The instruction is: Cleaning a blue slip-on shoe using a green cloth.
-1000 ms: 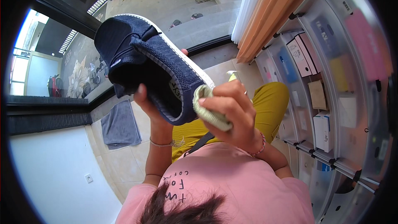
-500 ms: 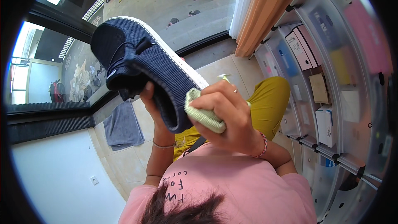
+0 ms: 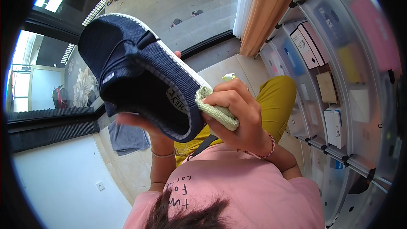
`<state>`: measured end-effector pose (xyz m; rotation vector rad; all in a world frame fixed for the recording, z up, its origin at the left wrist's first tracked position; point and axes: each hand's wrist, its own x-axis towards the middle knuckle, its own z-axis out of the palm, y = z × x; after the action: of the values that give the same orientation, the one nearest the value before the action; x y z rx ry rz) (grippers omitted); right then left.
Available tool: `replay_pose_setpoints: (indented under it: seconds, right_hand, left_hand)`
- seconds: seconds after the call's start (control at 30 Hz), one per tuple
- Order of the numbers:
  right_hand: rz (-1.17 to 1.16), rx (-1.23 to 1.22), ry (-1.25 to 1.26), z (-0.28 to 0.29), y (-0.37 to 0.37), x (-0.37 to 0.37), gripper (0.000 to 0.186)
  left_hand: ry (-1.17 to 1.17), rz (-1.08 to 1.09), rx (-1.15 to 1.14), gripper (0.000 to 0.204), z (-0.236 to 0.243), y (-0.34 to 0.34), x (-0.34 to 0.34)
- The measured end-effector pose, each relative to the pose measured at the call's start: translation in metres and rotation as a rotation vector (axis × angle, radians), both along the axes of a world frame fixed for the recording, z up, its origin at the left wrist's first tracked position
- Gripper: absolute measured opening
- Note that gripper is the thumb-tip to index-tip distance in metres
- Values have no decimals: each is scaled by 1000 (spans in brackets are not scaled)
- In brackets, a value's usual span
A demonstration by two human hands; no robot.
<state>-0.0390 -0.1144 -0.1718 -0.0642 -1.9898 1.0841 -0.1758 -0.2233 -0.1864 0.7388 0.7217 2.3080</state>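
Observation:
A navy ribbed slip-on shoe [image 3: 169,68] with a white sole edge and dark laces is held up in front of me, its toe to the upper left and its opening facing me. My left hand [image 3: 153,132] supports it from below; the thumb lies along the near side and a fingertip shows past the sole. In my right hand [image 3: 239,112] is a folded light green knitted cloth [image 3: 220,114], pressed against the shoe's heel beside the sole edge. A pale corner of material sticks out above the right knuckles. Most left fingers are hidden behind the shoe.
Clear plastic storage boxes [image 3: 311,114] on a rack line the right side. An orange curtain [image 3: 265,12] hangs beside the glass door. A grey towel [image 3: 127,139] lies on the tiled floor [image 3: 231,65]. Outside, footwear [image 3: 197,12] rests on the step.
The shoe has tilted, so more of its inside shows, and its toe has shifted left. My left thumb has come out of the opening to the near side. The cloth remains at the heel.

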Motion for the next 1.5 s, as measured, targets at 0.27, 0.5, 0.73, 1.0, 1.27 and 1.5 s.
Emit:
replay_pose_setpoints:
  seconds: [0.27, 0.5, 0.73, 1.0, 1.27, 1.5]
  right_hand:
    - [110, -14, 128, 2, 1, -5, 31]
    - [106, 81, 127, -25, -3, 2, 37]
    - [-89, 184, 187, -14, 8, -10, 41]
    - [-56, 250, 71, -39, -5, 3, 38]
    - [-194, 232, 189, -15, 2, -12, 39]
    - [-138, 359, 52, -38, -15, -3, 35]
  left_hand:
    - [-526, -238, 115, 82, -12, -4, 6]
    - [-790, -294, 67, 60, -38, -4, -25]
    - [-511, -128, -123, 66, -48, -5, -24]
    - [-338, 5, 7, 69, -26, 3, -11]
    - [-380, 205, -121, 68, -14, 5, 14]
    - [-428, 168, -141, 62, -26, -9, 5]
